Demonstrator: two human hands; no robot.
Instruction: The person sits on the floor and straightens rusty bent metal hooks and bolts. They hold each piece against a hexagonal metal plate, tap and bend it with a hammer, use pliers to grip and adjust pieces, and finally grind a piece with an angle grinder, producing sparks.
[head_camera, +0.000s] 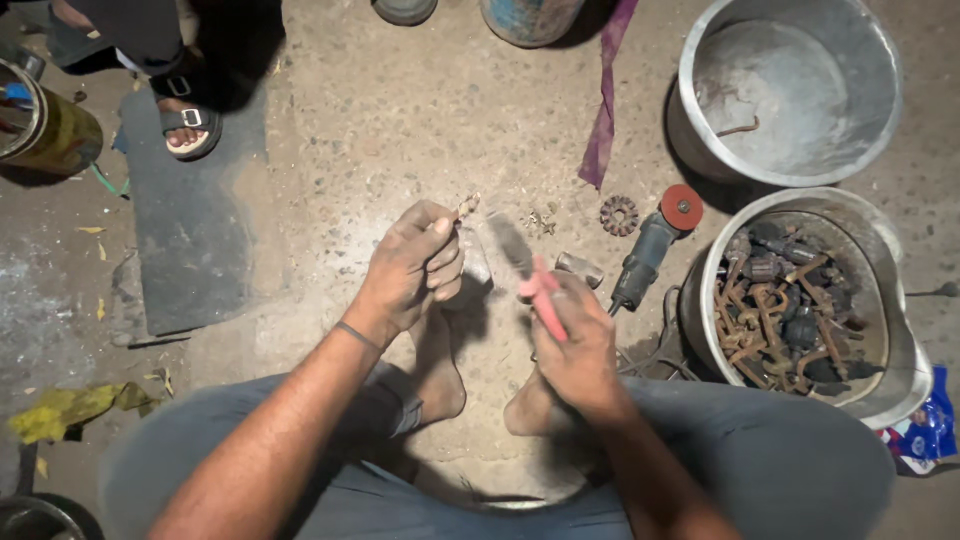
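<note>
My left hand (412, 265) pinches a small rusty metal piece (468, 205) above the concrete floor (400, 120); my right hand (578, 345) grips pink-handled pliers (540, 290), blurred. A blue-and-white packet (925, 432) lies crumpled beside the scrap-filled steel bucket (900, 370).

Bare forearms without sleeves, thin dark band on the left wrist (357, 336) just behind the fingers (440, 262), grey trousers (780, 460), bare feet (438, 375) below the fingers
</note>
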